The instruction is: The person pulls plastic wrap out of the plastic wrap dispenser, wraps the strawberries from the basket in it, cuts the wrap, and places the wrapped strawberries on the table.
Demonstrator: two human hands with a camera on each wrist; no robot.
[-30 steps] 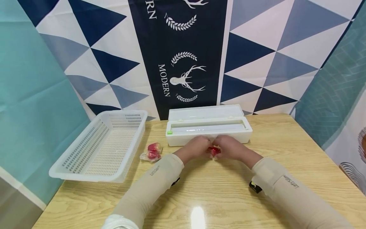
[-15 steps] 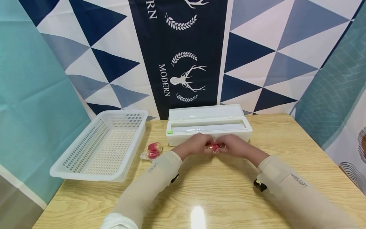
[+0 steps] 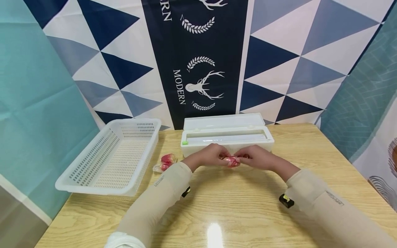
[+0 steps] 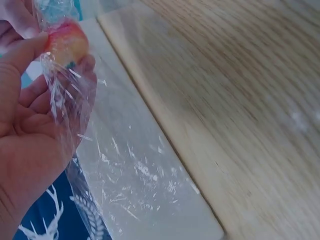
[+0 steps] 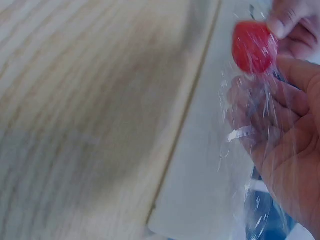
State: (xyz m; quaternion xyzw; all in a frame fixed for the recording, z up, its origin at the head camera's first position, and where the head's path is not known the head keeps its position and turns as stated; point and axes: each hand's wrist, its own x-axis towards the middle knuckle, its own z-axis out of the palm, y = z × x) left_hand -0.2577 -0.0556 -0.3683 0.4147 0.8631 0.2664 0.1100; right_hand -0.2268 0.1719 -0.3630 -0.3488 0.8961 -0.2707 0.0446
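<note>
Counting three wrapped red fruits, two beside one basket (image 3: 108, 162), one fruit (image 3: 231, 160) pinched between left hand (image 3: 209, 157) and right hand (image 3: 255, 158), fingers curled round its plastic wrap (image 4: 120, 170)

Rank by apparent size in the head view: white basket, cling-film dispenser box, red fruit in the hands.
1. white basket, though it sits nearer the camera
2. cling-film dispenser box, not far behind
3. red fruit, held by left hand and right hand

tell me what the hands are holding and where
Both hands, left and right, pinch a red fruit in clear wrap by its two opposite ends.
</note>
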